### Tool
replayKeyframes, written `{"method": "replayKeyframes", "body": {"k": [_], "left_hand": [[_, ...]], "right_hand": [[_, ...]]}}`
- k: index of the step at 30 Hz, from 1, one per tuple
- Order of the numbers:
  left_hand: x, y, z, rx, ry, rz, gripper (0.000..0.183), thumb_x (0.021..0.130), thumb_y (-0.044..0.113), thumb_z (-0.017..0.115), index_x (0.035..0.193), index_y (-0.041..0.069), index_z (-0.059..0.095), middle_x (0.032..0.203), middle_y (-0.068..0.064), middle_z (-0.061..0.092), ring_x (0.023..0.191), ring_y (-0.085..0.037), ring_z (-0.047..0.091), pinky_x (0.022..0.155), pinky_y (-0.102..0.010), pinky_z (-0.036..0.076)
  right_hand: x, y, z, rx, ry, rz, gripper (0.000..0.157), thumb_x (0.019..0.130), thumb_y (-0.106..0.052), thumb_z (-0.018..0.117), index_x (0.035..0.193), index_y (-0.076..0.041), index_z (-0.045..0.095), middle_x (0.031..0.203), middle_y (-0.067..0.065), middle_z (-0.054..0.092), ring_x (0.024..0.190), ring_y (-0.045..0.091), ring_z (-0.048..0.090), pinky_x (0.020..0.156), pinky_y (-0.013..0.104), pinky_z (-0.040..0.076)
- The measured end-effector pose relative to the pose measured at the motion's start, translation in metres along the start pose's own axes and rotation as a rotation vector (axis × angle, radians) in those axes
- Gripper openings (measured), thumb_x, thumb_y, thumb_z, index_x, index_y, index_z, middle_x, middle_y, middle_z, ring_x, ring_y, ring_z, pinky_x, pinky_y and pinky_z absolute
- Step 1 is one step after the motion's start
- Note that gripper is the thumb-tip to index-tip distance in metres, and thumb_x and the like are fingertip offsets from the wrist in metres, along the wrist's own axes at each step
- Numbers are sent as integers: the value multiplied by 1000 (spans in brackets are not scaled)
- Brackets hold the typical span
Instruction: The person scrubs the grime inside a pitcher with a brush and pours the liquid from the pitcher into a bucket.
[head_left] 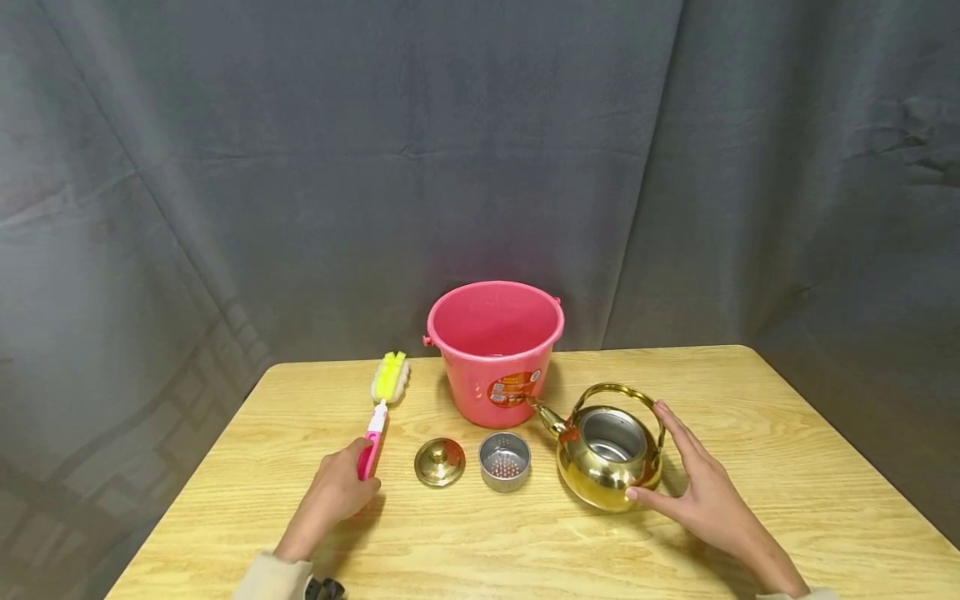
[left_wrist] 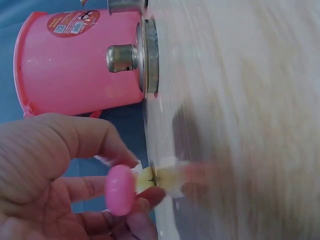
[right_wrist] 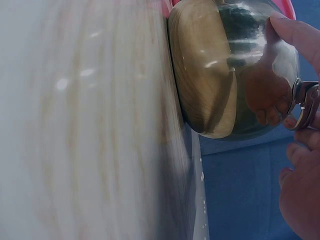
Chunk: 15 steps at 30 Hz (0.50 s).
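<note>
Brush (head_left: 377,419) and kettle (head_left: 600,485) were the two things at the person's hands. The left hand (head_left: 337,485) gripped the brush by its pink handle, thumb and fingers curled round it near the end. The brush pointed away from the person, its yellow and white sponge head toward the far edge of the table (head_left: 540,550); whether that head touched the wood could not be told.

The right hand (head_left: 701,496) was spread beside the kettle, its thumb against the gold body and its fingers at the right side of the handle, extended rather than wrapped about it. The kettle stood upright on the table to the right, its top uncovered and its arched handle raised. Its spout pointed left and overlapped the bucket (head_left: 480,392) in the head view; contact between them could not be told.

Between the hands, the gold lid (head_left: 439,462) lay knob up, nearer the brush. The strainer (head_left: 505,477), a metal cup with a perforated bottom, stood upright between lid and kettle, apart from both. Behind them stood the pink bucket, an orange label on its front. A grey curtain (head_left: 360,183) hung beyond the table.
</note>
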<state>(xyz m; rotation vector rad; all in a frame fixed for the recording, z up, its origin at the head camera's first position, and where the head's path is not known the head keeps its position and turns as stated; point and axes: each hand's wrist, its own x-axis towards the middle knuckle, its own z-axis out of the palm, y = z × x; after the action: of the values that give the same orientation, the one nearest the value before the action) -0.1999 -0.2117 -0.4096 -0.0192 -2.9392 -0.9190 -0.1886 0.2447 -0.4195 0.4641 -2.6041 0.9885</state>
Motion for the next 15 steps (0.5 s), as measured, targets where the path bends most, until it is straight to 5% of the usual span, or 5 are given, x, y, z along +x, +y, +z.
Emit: {"method": "replayKeyframes", "body": {"k": [5,15], "left_hand": [[2,-4,-1,-40,41,-17,54,74,6,60,125,-2,43,76,-10,50,42,-13,45,36,-24,38],[6,-6,-4,-14,163,35,41,77,7,58,115,-6,51,71,-9,46,58,-19,42,43,-28,37]], "right_hand": [[1,0,0,13,0,-2,109,59,-40,80,142,-31,9,146,-1,12,124,40,23,83,67,24],[-1,0,0,2,0,4,108,60,-41,79,142,-32,9,146,-1,12,123,40,24,82,67,24]]}}
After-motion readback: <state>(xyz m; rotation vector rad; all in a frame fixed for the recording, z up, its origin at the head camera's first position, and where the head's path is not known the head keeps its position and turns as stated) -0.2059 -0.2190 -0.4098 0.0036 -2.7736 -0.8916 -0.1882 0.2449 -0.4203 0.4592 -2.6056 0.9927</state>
